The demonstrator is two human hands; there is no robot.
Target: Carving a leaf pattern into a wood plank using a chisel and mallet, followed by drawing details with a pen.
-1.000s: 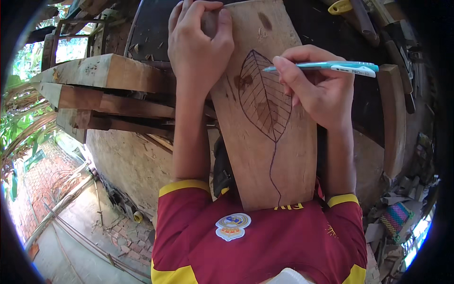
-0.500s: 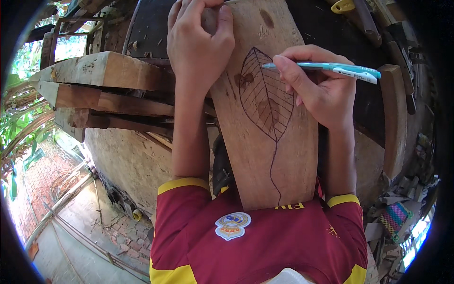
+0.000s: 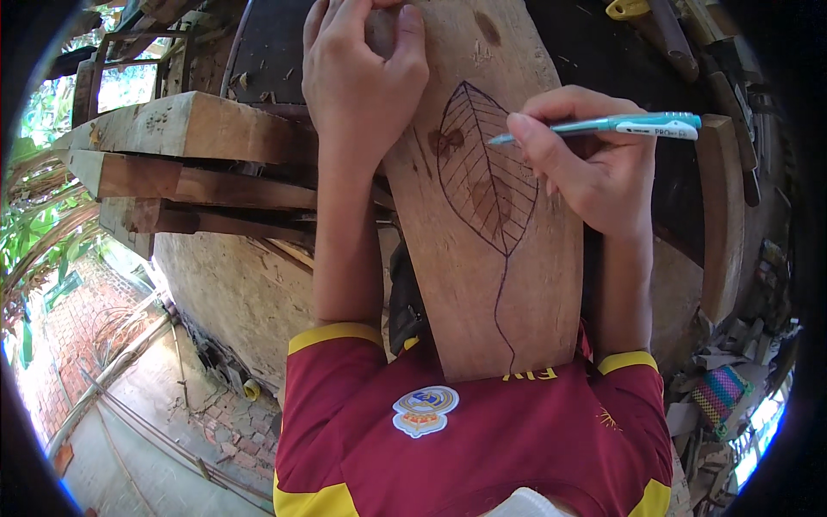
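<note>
A long wooden board (image 3: 534,302) lies in front of me, its near end against my maroon shirt. Drawn on it in dark lines is a leaf (image 3: 488,172) with a midrib, side veins and a wavy stem running toward me. My right hand (image 3: 594,159) pinches a turquoise and white pen (image 3: 633,126), its tip at the leaf's midrib. My left hand (image 3: 366,77) rests at the board's far left edge, thumb spread from the fingers; some fingertips are cut off by the picture's upper edge.
Stacked thick timber pieces (image 3: 215,129) jut out on the left. A dark surface (image 3: 594,52) lies beneath the board. At the far right are a yellow handle (image 3: 626,9) and an upright wood piece (image 3: 722,215). A woven multicoloured item (image 3: 722,398) lies among scraps.
The pen and my right hand have shifted slightly toward me and right, the tip moving down along the leaf's midrib. My left hand stays in place.
</note>
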